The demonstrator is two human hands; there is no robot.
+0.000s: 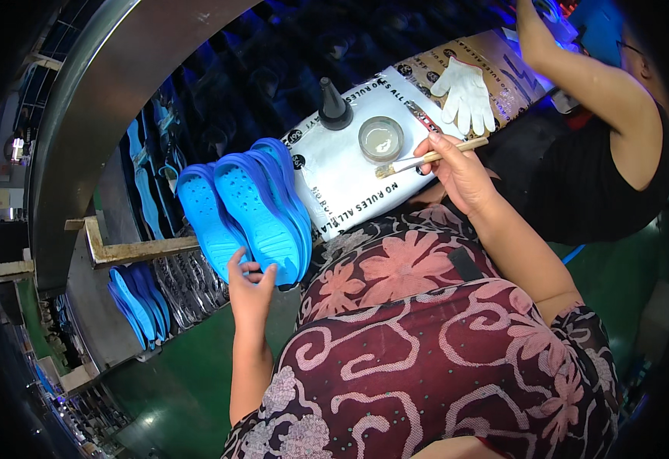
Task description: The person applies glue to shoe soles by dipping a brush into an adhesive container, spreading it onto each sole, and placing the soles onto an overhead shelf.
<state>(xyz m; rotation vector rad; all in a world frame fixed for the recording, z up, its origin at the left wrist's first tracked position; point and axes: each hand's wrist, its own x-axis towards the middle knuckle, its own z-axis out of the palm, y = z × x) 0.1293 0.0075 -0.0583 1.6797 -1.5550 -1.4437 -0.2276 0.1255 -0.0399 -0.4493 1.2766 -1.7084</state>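
Observation:
My right hand (461, 174) is closed around the pale handle of a paintbrush (409, 163). Its bristles point left, just below a round glass jar (381, 140) holding some cloudy liquid. Bright blue shoe soles (246, 200) with purple-blue rims lie overlapping to the left, heels toward me. At those heels is my left hand (251, 285), fingers loosely bent and apart, thumb separate. Its fingertips are at the heel edge; I cannot see a firm grip. Behind the jar stands a black bottle (334, 109) with a cone-shaped top. A slim red-handled tool (424, 116) lies right of the jar.
Printed white wrapping (350, 200) covers the work surface. A white glove (466, 93) lies on brown wrapping at the far right. Another person (618, 126) sits close on the right. A curved metal frame (70, 138) rises at left, above more blue soles (138, 302) on a lower shelf.

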